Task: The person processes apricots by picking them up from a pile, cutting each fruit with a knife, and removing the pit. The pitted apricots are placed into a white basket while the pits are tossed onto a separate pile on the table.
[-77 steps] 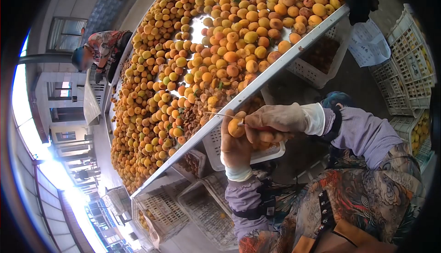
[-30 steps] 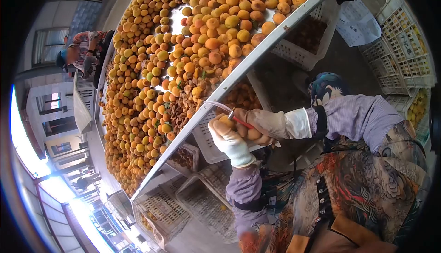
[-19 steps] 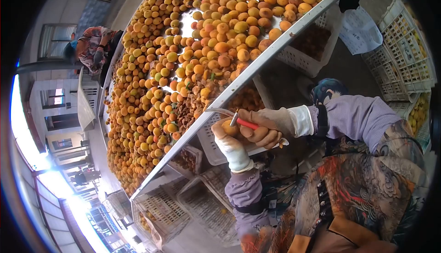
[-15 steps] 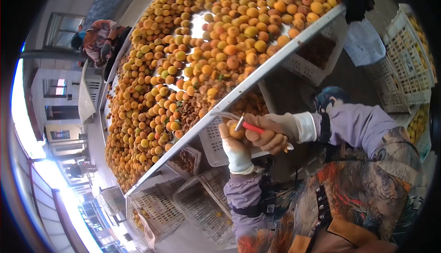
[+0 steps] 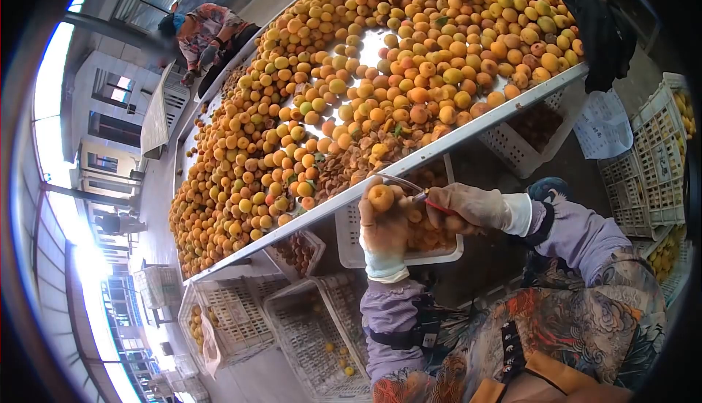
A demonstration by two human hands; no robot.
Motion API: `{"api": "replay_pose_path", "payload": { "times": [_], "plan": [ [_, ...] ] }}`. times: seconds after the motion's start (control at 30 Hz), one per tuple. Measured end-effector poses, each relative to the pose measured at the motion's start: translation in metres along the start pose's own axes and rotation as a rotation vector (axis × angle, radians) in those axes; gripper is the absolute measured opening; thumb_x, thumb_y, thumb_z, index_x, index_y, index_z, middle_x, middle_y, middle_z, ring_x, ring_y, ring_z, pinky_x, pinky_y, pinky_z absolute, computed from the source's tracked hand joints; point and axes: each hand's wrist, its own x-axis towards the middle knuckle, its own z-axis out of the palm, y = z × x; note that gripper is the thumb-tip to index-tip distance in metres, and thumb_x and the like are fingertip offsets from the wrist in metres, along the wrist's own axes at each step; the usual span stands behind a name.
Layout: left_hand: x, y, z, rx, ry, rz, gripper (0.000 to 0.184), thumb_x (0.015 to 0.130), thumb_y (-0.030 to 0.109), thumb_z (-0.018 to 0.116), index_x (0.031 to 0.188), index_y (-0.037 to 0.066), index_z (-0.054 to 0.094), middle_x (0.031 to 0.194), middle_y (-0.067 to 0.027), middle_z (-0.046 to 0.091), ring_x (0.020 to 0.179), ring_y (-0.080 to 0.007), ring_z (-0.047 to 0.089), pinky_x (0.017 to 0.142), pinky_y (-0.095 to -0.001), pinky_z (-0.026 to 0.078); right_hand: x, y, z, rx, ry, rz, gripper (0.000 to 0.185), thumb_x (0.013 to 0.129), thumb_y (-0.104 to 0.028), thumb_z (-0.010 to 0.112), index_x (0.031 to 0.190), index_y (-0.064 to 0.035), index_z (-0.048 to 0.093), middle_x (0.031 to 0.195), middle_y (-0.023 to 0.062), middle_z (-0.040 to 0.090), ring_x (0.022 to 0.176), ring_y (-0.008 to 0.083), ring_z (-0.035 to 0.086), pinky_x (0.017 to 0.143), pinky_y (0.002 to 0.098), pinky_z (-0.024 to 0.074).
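My left hand [image 5: 385, 235], in a pale glove, has its fingers wrapped round an orange apricot [image 5: 380, 197]. The fruit is just outside the near rim of a table [image 5: 439, 146] heaped with apricots. To the right, my gloved right hand [image 5: 475, 208] grips a red-handled tool [image 5: 437, 206] with a short metal tip pointing at the left hand. The tool's exact kind is unclear, as the fingers cover much of it. Below both hands stands a white plastic crate [image 5: 351, 246] holding pieces of orange fruit.
Brown pitted pieces [image 5: 344, 167] lie near the table's rim. Other crates [image 5: 300, 322] stand on the floor at lower left, and stacked crates [image 5: 647, 172] at right. A dark cloth [image 5: 599, 34] hangs over the corner. Another person [image 5: 208, 34] works across the table.
My right hand has drawn back to the right, taking the tool away from the apricot. The left hand still holds the fruit, now more exposed. The whole view has shifted.
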Motion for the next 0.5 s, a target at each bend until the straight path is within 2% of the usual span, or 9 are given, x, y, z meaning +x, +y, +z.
{"api": "replay_pose_path", "payload": {
  "times": [0.07, 0.1, 0.23, 0.3, 0.5],
  "plan": [
    [-0.002, 0.0, 0.007, 0.046, 0.054, 0.051, 0.045, 0.093, 0.038, 0.048, 0.121, 0.003, 0.048, 0.106, -0.0126, 0.056, 0.094, -0.024, 0.053, 0.089, -0.0405, 0.041, 0.0, 0.003, 0.004, -0.044, 0.071, 0.011, 0.058, 0.091, -0.062, 0.035, 0.081, -0.0077, 0.052, 0.047, -0.0038, 0.036, 0.034, 0.0063, 0.03, 0.032, 0.0215, 0.0241],
    [0.001, -0.002, -0.004, 0.001, 0.002, 0.044, 0.044, 0.093, 0.032, 0.051, 0.125, 0.002, 0.047, 0.116, -0.0127, 0.055, 0.101, -0.0244, 0.053, 0.092, -0.0412, 0.041, 0.002, 0.006, 0.005, -0.037, 0.065, -0.011, 0.056, 0.092, -0.059, 0.036, 0.081, -0.0076, 0.053, 0.047, -0.0036, 0.037, 0.034, 0.0062, 0.031, 0.032, 0.0215, 0.0242],
    [-0.002, -0.004, 0.003, 0.102, 0.049, 0.048, 0.048, 0.092, 0.029, 0.054, 0.13, 0.002, 0.043, 0.121, -0.0129, 0.053, 0.106, -0.0247, 0.052, 0.096, -0.0416, 0.04, 0.006, 0.013, 0.003, -0.033, 0.07, -0.022, 0.052, 0.093, -0.055, 0.038, 0.082, -0.0072, 0.055, 0.046, -0.0031, 0.039, 0.034, 0.006, 0.033, 0.033, 0.0209, 0.0254],
    [0.001, -0.006, -0.004, 0.147, 0.013, 0.052, 0.06, 0.089, 0.029, 0.059, 0.137, 0.002, 0.033, 0.126, -0.0146, 0.048, 0.108, -0.0264, 0.052, 0.096, -0.0395, 0.041, 0.008, 0.015, 0.003, -0.047, 0.052, -0.039, 0.052, 0.093, -0.055, 0.038, 0.082, -0.0072, 0.055, 0.047, -0.0027, 0.04, 0.034, 0.0062, 0.033, 0.034, 0.0207, 0.026],
    [0.003, -0.009, 0.007, 0.195, 0.008, 0.089, 0.062, 0.087, 0.022, 0.061, 0.138, 0.002, 0.03, 0.129, -0.0137, 0.045, 0.118, -0.0271, 0.046, 0.101, -0.0419, 0.038, 0.008, 0.015, 0.0, -0.027, 0.031, -0.072, 0.052, 0.094, -0.053, 0.037, 0.08, -0.0063, 0.055, 0.047, -0.001, 0.041, 0.036, 0.0068, 0.035, 0.036, 0.0211, 0.0286]
  ]
}}
